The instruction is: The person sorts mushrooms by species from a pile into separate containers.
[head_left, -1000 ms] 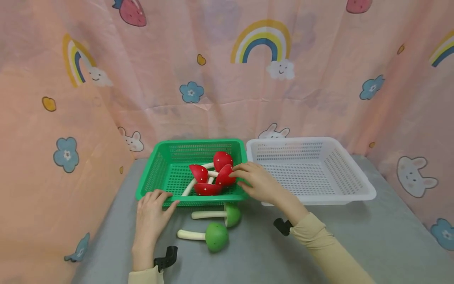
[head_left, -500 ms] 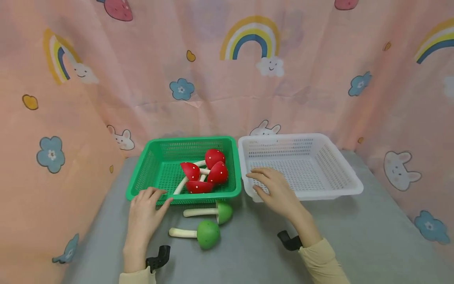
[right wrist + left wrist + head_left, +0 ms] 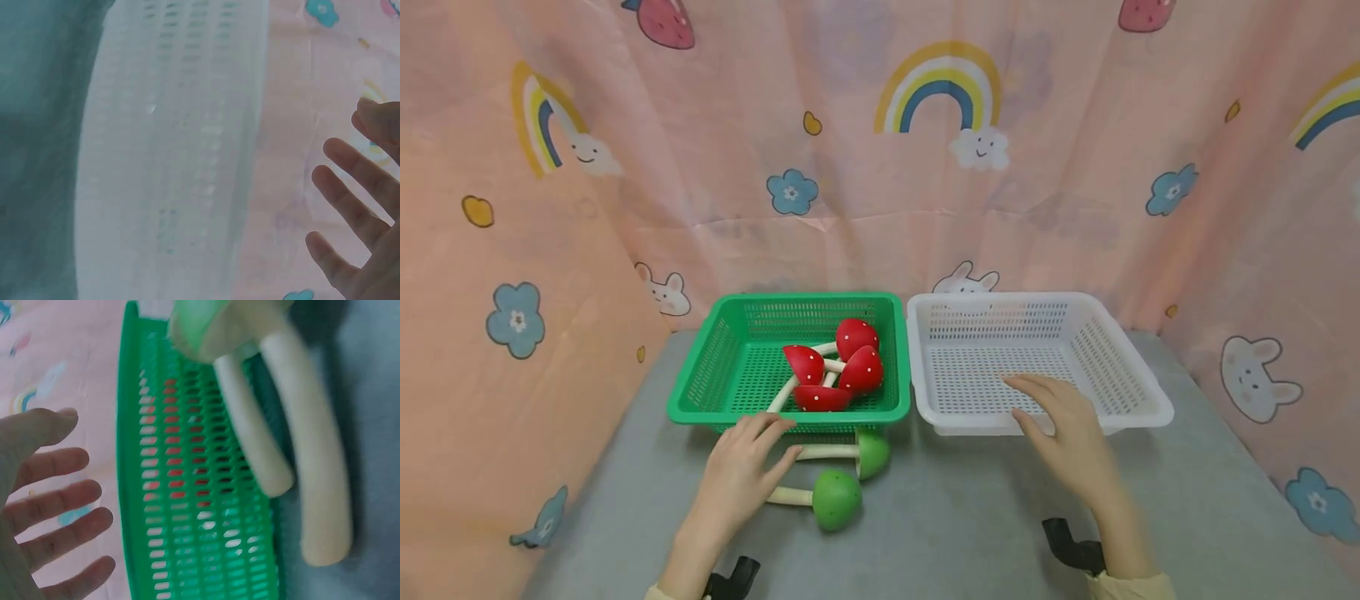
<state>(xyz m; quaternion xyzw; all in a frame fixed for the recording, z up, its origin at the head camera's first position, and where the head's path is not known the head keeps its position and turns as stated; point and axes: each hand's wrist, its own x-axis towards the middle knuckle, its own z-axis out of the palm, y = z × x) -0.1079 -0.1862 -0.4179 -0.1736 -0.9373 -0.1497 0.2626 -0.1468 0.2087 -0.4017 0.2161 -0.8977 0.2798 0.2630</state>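
My left hand (image 3: 741,471), fingers spread and holding nothing, hovers at the front rim of the green basket (image 3: 700,367). Beneath and beside it two green toy mushrooms lie on the table: one (image 3: 872,454) close against the basket, the other (image 3: 837,500) nearer me. Their pale stems point left, partly hidden by my hand. Inside the basket several red toy mushrooms (image 3: 862,369) with white dots are heaped to the right. Over the front rim of the white basket (image 3: 1037,422) is my right hand (image 3: 1071,442), its fingers parted around nothing.
Both baskets stand side by side at the back of the grey table (image 3: 955,517). Behind them hangs a pink patterned curtain (image 3: 865,242), which also closes off both sides. A black camera mount (image 3: 1071,550) juts from my right wrist.
My right hand has drawn back from the red mushrooms and moved right to the white basket. My left hand has shifted right and towards me, over the green mushrooms' stems.
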